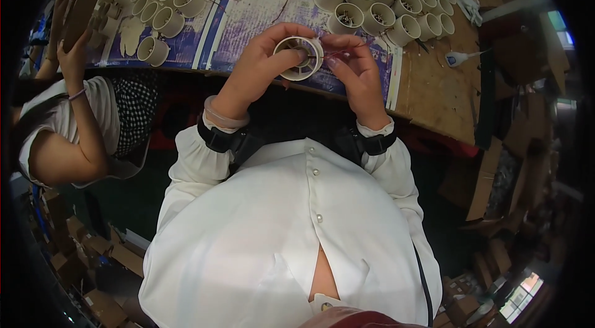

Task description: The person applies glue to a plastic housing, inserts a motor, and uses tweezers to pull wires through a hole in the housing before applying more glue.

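My left hand (pixel 253 65) is closed round a white plastic cup-shaped housing (pixel 318 58), its thumb reaching inside. The housing is tilted, and its open side shows spoke-like ribs. At the housing's right side, my right hand (pixel 361 74) is closed, with thin red wires (pixel 334 53) between its thumb and fingers. Both hands are above the table's near edge. Just beyond them stand several similar white cups (pixel 346 18) with small dark and metallic parts inside.
More cups (pixel 167 21) stand on the left of the paint-stained table (pixel 248 18). A small white bottle with a thin nozzle (pixel 457 58) lies on the bare wood at right. On the left, a co-worker (pixel 77 123) holds a brown piece. Cardboard boxes (pixel 486 179) are at lower right.
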Demonstrator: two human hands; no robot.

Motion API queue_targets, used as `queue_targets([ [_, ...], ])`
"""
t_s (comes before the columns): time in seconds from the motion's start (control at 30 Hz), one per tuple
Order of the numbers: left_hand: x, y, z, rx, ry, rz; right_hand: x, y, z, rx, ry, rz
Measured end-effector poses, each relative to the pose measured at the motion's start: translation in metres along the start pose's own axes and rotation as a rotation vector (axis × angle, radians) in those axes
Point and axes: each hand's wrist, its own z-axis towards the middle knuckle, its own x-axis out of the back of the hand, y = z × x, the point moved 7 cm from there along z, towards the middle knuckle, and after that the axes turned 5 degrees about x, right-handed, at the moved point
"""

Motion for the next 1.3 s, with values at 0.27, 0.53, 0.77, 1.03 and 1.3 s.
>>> queue_targets([
  [0.27,-0.003,0.000,0.006,-0.065,0.036,0.098,0.002,-0.005,0.002,0.111,-0.034,-0.082],
  [0.53,-0.009,0.010,0.004,-0.167,0.111,0.169,0.009,0.006,-0.006,0.067,0.129,-0.105],
  [0.77,-0.004,-0.007,0.011,0.003,-0.012,-0.120,0.009,0.004,-0.007,-0.028,0.162,-0.130],
  [1.03,-0.016,-0.020,0.025,0.253,-0.234,-0.625,0.005,-0.017,-0.003,0.179,0.001,-0.217],
  [1.3,-0.014,-0.032,0.030,0.214,-0.274,-0.561,0.005,-0.001,0.000,-0.008,0.115,0.036],
])
